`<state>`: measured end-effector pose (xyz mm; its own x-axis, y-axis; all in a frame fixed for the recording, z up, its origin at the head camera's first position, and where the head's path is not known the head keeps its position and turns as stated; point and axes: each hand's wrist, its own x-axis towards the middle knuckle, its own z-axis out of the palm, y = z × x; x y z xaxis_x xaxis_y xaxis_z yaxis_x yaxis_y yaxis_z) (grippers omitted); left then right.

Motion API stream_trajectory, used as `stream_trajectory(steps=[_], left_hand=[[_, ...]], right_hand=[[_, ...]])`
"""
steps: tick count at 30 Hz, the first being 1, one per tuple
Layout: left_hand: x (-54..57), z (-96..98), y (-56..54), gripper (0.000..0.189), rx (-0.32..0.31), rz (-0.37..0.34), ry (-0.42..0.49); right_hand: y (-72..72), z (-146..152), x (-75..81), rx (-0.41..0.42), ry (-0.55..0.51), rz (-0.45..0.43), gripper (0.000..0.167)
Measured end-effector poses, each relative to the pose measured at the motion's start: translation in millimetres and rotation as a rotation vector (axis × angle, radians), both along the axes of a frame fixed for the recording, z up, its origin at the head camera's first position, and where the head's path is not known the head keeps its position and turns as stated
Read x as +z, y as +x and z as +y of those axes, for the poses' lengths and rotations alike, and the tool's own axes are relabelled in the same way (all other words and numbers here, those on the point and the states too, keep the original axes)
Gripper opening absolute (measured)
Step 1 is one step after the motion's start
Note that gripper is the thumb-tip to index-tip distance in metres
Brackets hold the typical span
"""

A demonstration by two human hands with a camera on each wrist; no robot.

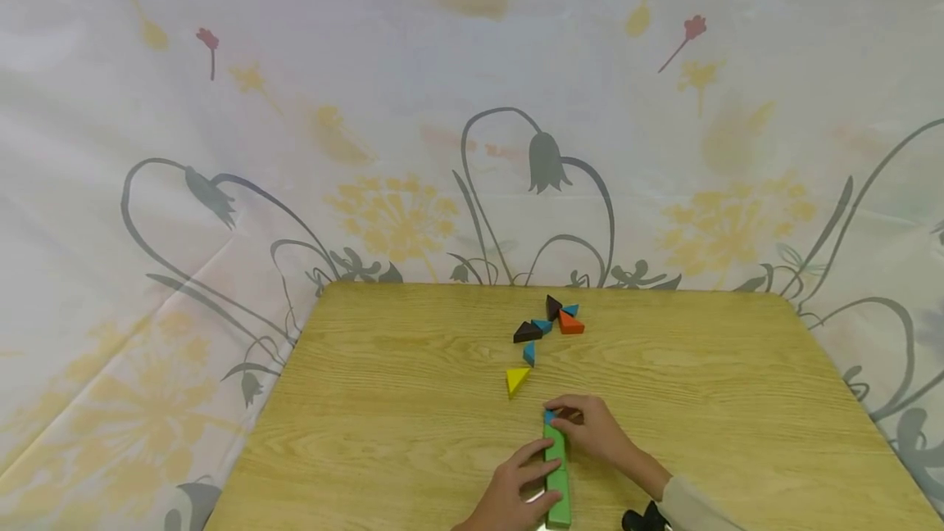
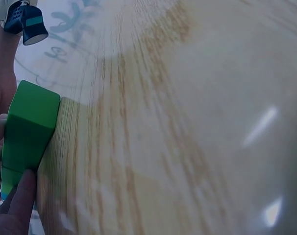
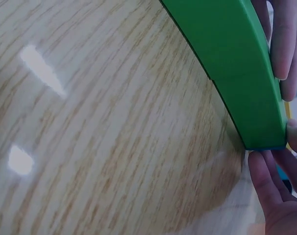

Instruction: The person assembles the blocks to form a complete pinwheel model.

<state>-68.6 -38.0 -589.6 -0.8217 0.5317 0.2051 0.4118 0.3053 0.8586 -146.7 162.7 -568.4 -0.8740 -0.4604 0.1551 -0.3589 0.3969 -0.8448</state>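
Observation:
Two green blocks (image 1: 558,492) stand end to end in a line on the wooden table, with a seam between them. At their far end sits a small blue block (image 1: 549,416), mostly hidden by fingers. My right hand (image 1: 592,431) pinches the blue block between thumb and fingers; in the right wrist view, its fingertips (image 3: 260,169) are against the end of the row. From the left side my left hand (image 1: 512,492) lays spread fingers across the green blocks, touching them. The left wrist view shows the side of the green blocks (image 2: 31,115) close up.
Farther back lie a yellow triangular block (image 1: 517,381), several blue triangles such as this blue block (image 1: 529,354), dark triangular blocks (image 1: 527,333) and a red-orange triangular block (image 1: 571,323). A black object (image 1: 644,518) is by the right sleeve. A patterned cloth (image 1: 398,105) hangs behind the table.

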Motion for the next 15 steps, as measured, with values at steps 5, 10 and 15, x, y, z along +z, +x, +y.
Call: stream_trajectory(steps=[5,10,15], left_hand=[[-0.9,0.6,-0.5,0.044,-0.005,0.011,0.008],[-0.7,0.3,-0.8,0.045,-0.002,0.005,0.004],[-0.8,0.3,-0.7,0.046,-0.003,-0.014,0.005]], right_hand=[[1.8,0.2,-0.4,-0.02,-0.017,-0.014,0.022],[3.0,-1.0,0.7,-0.028,-0.023,-0.036,0.022],[3.3,-1.2,1.4,-0.041,-0.013,-0.06,0.023]])
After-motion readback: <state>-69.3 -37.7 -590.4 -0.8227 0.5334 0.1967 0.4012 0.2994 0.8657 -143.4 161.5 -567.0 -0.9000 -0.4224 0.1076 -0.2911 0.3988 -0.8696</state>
